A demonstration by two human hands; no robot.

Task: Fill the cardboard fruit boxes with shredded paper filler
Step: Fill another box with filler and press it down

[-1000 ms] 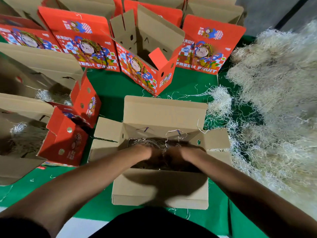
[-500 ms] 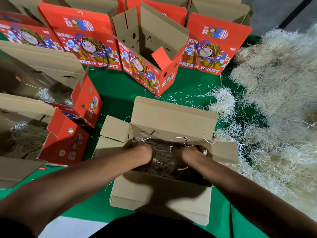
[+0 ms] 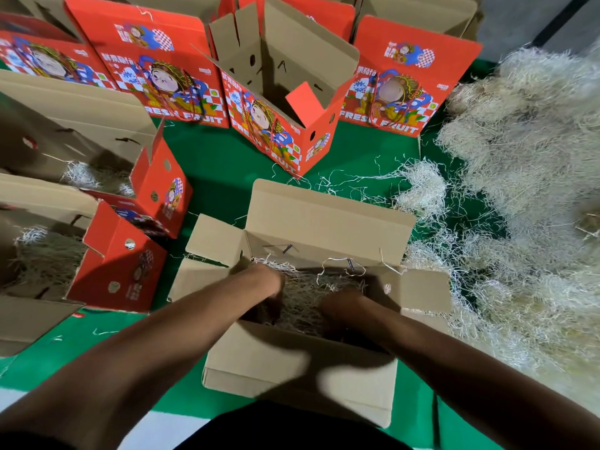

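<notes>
Currently: both hands inside the open cardboard box [image 3: 302, 362] at lower centre of the frame, working the shredded paper filler [image 3: 305, 297] down

Left hand [image 3: 271, 287] and right hand [image 3: 341, 306] are sunk into the filler; fingers are hidden, so the state of each grip cannot be told. Filler is judged light, soft and springy, prone to tangling and shedding strands; take it in loose double handfuls and press flat. Bulk supply is the pile [image 3: 526, 196] at right of the frame on the green tabletop [image 3: 220, 164]. Box walls are thin corrugated board: support the base, avoid the flaps
</notes>
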